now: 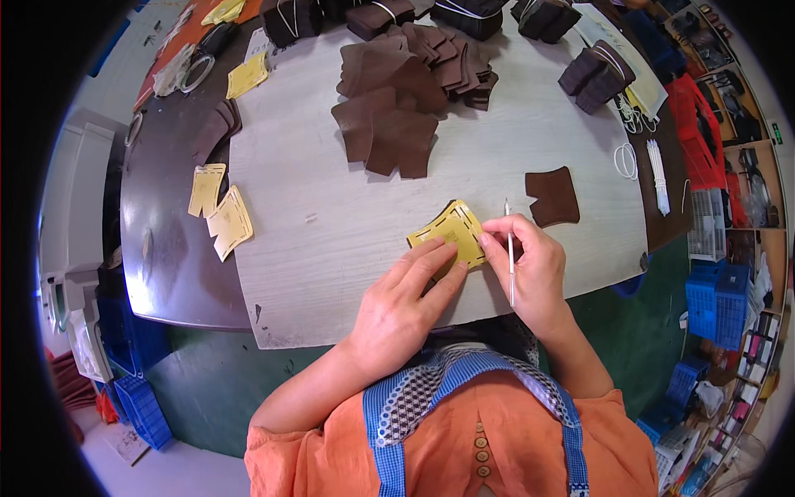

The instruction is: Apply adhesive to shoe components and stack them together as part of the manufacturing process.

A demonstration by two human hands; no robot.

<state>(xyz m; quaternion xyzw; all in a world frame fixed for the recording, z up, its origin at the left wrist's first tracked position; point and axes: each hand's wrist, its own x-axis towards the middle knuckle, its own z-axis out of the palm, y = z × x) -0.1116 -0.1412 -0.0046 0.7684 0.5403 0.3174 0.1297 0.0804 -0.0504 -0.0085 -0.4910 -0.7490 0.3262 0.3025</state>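
Observation:
My left hand (402,302) lies with its fingers stretched out flat on a yellow template (464,228) with dark slots along its edges. A thin dark edge shows behind the template, but what lies beneath it is mostly hidden. At the template's right edge, my right hand (537,269) is closed round a slim silver-white pen (512,277), whose tip points away from me. The thumb and fingers of this hand are close against the template's side. Right of it, a single dark brown notched leather piece (565,197) rests on the pale board (298,273).
Loose brown leather pieces (389,124) are heaped at the board's far middle. Tied dark bundles (598,76) stand along its far and right sides. More yellow templates (230,220) lie at the left edge. White sticks (657,178) and a string loop (625,161) are at right.

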